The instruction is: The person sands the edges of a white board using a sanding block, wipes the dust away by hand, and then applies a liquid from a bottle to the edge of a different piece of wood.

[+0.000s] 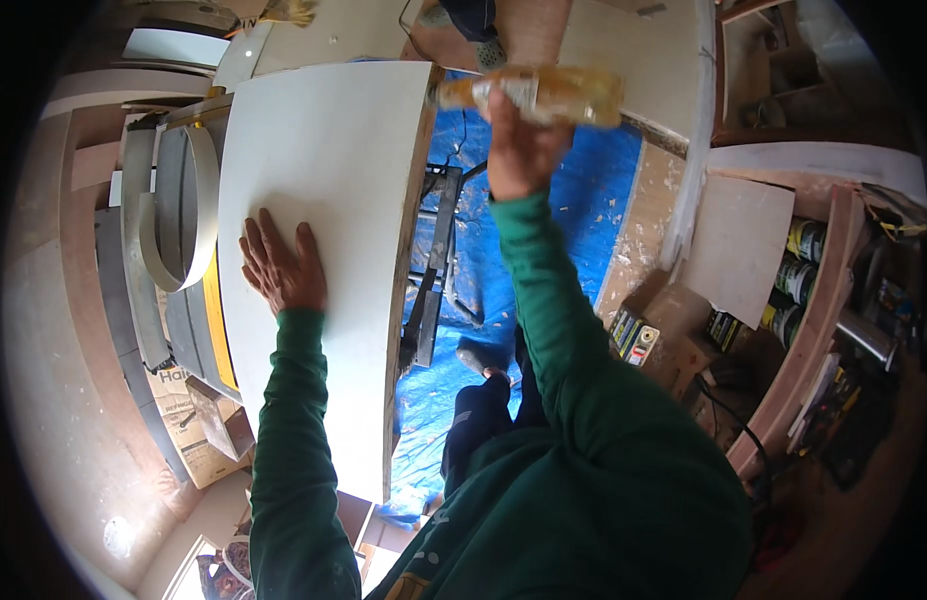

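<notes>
A large white board (319,150) lies in front of me, its bare wooden edge (416,190) facing right. My left hand (284,265) rests flat on the board's white face, fingers spread. In my right hand (526,150) is a clear plastic bottle (584,97) with yellowish contents and a pale label. The bottle is tipped on its side, its narrow end at the far right corner of the board's edge. Both bottle and hand are slightly blurred; whether the tip touches the edge I cannot tell.
Dark metal stand legs (439,260) show beside the board, over a blue tarp (594,190). A curled pale strip (206,200) stands at the left. Another person's shoe (491,52) is at the far side. Shelves with several cans (796,278) line the right.
</notes>
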`<control>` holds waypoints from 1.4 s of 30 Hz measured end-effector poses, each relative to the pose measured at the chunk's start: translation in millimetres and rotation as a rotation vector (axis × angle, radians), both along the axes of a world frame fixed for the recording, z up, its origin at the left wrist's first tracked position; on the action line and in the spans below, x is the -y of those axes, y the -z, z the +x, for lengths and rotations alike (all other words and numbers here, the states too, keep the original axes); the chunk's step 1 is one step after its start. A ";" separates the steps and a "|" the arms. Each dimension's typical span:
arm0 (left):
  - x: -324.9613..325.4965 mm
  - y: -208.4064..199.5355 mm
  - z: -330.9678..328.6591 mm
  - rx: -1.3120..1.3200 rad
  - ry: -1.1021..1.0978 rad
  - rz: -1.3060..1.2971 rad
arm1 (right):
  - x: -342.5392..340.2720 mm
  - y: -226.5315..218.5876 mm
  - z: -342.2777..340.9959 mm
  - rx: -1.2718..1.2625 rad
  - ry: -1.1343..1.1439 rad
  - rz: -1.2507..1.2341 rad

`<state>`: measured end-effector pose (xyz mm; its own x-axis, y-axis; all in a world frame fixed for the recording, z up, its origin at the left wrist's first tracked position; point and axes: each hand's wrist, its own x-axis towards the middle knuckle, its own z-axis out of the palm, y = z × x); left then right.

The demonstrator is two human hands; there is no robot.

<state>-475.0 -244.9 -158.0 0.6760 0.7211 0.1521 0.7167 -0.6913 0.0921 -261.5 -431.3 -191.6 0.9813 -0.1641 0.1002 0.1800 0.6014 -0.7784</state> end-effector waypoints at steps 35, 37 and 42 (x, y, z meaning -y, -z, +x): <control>0.9 -2.6 -4.1 0.014 -0.002 0.011 | -0.5 -16.6 -26.0 0.030 -0.039 -0.032; 2.5 -3.2 1.6 0.013 0.007 0.014 | -10.2 -11.7 14.0 0.123 0.038 -0.037; 0.0 -5.2 -3.2 -0.025 -0.046 0.013 | 8.5 -14.4 -38.0 -0.019 -0.102 -0.057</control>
<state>-478.3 -244.9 -152.8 0.6459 0.7495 0.1450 0.7496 -0.6586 0.0651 -299.4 -439.7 -177.2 0.9945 -0.0573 0.0882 0.1051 0.5704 -0.8146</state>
